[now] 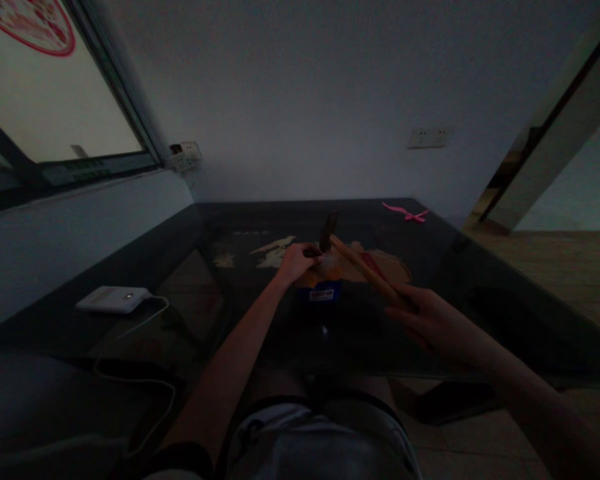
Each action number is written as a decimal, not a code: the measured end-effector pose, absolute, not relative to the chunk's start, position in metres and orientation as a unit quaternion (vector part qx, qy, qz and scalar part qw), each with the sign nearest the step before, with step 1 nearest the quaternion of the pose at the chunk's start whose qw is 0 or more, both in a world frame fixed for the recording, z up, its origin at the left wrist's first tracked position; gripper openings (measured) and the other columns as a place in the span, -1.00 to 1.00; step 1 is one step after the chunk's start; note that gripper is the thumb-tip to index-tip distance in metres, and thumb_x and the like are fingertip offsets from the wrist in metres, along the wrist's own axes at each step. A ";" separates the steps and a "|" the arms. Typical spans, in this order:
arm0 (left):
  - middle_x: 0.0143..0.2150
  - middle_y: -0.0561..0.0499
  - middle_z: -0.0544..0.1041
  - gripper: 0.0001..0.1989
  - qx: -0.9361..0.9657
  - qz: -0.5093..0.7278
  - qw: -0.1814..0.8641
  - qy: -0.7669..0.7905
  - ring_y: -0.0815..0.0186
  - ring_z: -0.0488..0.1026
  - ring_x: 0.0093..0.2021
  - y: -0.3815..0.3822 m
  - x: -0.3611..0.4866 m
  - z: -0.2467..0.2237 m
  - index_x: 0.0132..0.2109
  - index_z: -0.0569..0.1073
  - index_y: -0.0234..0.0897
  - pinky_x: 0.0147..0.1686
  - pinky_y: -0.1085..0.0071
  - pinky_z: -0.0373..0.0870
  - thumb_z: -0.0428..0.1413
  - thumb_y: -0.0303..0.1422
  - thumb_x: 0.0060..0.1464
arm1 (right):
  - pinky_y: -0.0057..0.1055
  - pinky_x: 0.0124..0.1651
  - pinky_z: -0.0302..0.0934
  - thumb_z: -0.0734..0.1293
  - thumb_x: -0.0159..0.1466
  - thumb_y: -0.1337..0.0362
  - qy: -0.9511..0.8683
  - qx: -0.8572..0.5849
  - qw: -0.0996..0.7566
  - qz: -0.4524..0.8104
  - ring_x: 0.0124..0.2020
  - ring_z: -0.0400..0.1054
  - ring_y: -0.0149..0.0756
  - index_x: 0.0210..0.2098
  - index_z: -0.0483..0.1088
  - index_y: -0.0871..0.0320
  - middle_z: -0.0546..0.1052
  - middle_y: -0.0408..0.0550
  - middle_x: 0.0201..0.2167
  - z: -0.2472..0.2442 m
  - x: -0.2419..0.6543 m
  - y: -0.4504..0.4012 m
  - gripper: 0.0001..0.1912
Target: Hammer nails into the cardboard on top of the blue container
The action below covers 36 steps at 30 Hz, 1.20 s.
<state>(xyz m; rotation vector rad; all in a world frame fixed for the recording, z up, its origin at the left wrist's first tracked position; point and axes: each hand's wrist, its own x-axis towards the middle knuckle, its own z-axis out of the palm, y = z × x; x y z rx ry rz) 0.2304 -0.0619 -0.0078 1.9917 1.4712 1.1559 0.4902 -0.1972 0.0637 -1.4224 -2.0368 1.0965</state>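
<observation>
Hammer (361,263) sits gripped in your right hand (425,317), well behind its head, likely for leverage, while your left hand's (297,261) grasp is unclear.

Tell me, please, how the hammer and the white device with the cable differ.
The hammer is held in the right hand; the white device lies on the table. The hammer has a brown handle and dark head; the white device is a rounded block with a cable.

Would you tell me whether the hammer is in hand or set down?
In hand: the right hand grips the hammer by its wooden handle, head beside the left hand. Whether the head touches anything, I cannot tell.
</observation>
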 end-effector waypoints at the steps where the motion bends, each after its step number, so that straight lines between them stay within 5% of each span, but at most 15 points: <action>1: -0.31 -0.06 0.57 -0.83 0.715 0.415 0.204 0.524 0.31 0.48 -0.32 -0.062 0.231 -0.007 -0.29 0.55 -0.32 -0.27 0.41 0.36 0.20 -0.35 -0.09 | -0.52 -0.72 0.00 0.24 0.15 0.14 -0.729 -0.514 0.217 0.396 -0.74 0.10 -0.45 -0.02 0.27 0.21 0.20 -0.30 -0.69 0.064 0.491 -0.198 -0.56; 9: -0.30 -0.05 0.57 -0.82 0.711 0.409 0.197 0.537 0.29 0.48 -0.30 -0.064 0.231 -0.004 -0.29 0.54 -0.33 -0.26 0.41 0.36 0.22 -0.37 -0.12 | -0.51 -0.58 0.15 0.26 0.13 0.20 -0.756 -0.488 0.237 0.367 -0.57 0.29 -0.38 -0.17 0.36 0.18 0.40 -0.16 -0.52 0.059 0.490 -0.193 -0.71; 17: -0.35 -0.03 0.57 -0.84 0.715 0.412 0.199 0.529 0.31 0.47 -0.35 -0.065 0.232 -0.004 -0.31 0.54 -0.33 -0.28 0.41 0.36 0.21 -0.36 -0.10 | -0.54 -0.72 0.03 0.25 0.16 0.14 -0.723 -0.502 0.239 0.410 -0.72 0.12 -0.48 -0.10 0.27 0.17 0.21 -0.29 -0.63 0.061 0.492 -0.198 -0.65; 36: -0.32 -0.04 0.57 -0.83 0.712 0.419 0.209 0.524 0.31 0.47 -0.33 -0.063 0.231 -0.006 -0.30 0.54 -0.34 -0.28 0.42 0.35 0.22 -0.37 -0.11 | -0.57 -0.74 0.02 0.27 0.14 0.18 -0.718 -0.499 0.248 0.418 -0.75 0.10 -0.51 -0.07 0.31 0.21 0.24 -0.29 -0.66 0.056 0.492 -0.196 -0.62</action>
